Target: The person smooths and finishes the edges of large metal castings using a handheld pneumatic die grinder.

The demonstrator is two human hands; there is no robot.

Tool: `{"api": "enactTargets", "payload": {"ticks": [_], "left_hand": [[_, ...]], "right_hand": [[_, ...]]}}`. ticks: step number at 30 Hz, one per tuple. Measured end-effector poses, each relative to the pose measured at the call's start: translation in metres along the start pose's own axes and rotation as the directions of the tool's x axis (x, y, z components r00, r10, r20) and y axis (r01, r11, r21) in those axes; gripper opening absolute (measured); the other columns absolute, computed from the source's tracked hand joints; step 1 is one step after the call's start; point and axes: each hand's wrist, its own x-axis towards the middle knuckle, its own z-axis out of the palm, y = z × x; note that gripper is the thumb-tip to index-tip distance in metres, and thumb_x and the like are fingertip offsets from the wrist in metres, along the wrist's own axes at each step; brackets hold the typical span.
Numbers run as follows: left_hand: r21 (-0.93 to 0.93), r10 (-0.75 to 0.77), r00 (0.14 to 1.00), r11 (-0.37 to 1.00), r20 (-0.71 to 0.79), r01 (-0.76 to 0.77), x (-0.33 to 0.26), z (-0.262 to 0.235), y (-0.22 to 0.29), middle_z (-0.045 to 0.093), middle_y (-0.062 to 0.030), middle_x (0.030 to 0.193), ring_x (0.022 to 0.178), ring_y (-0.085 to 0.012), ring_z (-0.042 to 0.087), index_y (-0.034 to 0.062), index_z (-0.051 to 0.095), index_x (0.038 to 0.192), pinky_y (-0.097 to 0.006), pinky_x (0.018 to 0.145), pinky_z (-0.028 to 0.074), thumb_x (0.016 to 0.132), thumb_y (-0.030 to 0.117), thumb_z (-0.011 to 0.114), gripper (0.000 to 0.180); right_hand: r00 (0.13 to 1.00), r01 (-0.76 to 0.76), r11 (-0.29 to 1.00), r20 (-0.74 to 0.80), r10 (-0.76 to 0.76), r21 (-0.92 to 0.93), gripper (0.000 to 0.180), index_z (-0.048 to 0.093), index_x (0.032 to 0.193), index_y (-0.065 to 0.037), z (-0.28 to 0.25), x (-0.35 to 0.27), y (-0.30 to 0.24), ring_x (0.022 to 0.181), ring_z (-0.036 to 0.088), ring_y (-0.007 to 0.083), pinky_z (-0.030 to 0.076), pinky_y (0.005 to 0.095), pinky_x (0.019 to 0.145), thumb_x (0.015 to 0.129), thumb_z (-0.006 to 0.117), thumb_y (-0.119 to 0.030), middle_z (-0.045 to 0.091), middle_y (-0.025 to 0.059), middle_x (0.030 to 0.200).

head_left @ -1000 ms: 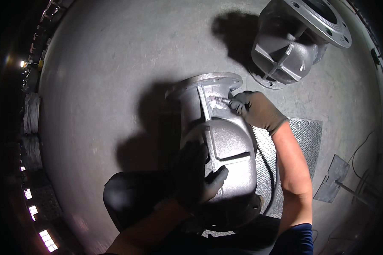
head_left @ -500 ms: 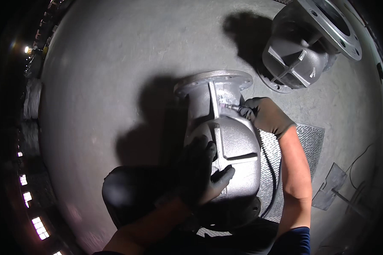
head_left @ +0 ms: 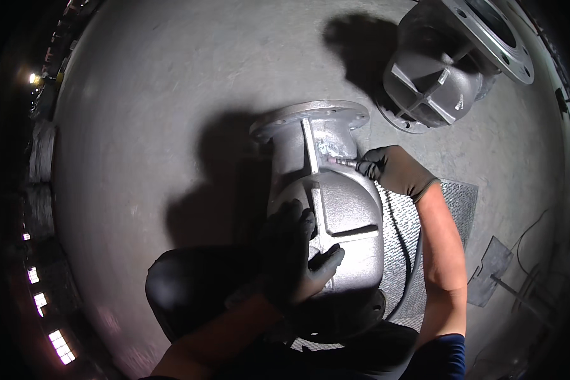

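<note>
A large grey cast-metal valve body with raised ribs and a round flange lies on the concrete floor in front of me. My left hand, in a dark glove, rests flat on its near left side. My right hand, also gloved, grips a small pencil-type grinding tool whose tip touches the casting's neck just right of the centre rib. A black hose runs from the tool back along my right forearm.
A second grey flanged valve casting stands at the upper right. A patterned metal sheet lies under my right arm. Flat metal scraps lie at the right. My dark knee is at lower left.
The view has shifted, so the castings sit lower in the frame. My right hand has drawn a little to the right with the tool, its tip still on the neck. My left hand stays on the body.
</note>
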Motion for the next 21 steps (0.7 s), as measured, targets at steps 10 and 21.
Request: {"api": "enactTargets", "payload": {"ticks": [10,21], "left_hand": [[-0.403,-0.275,0.928,0.842,0.25,0.358,-0.002,0.0,0.008,0.058,-0.0297,0.141,0.132,-0.0485,0.056,-0.0054,0.052,0.148,-0.056,0.108,0.051,0.076,0.021,0.093,0.086],[0.292,0.111,0.988,0.946,0.108,-0.138,0.002,0.0,0.002,0.062,-0.0333,0.128,0.118,-0.0535,0.063,-0.0096,0.061,0.131,-0.063,0.105,0.051,0.086,0.032,0.083,0.065]], "right_hand": [[0.985,0.173,0.984,0.005,-0.173,-0.034,0.023,0.08,0.108,-0.008,0.018,0.002,0.029,0.09,0.074,0.0377,0.057,0.0424,0.084,0.099,0.071,-0.027,0.077,0.0195,0.1],[0.987,0.128,0.99,-0.106,-0.121,0.064,0.029,0.078,0.115,-0.007,0.017,-0.014,0.049,0.096,0.073,0.0422,0.057,0.0441,0.086,0.102,0.069,-0.031,0.077,0.0224,0.104]]}}
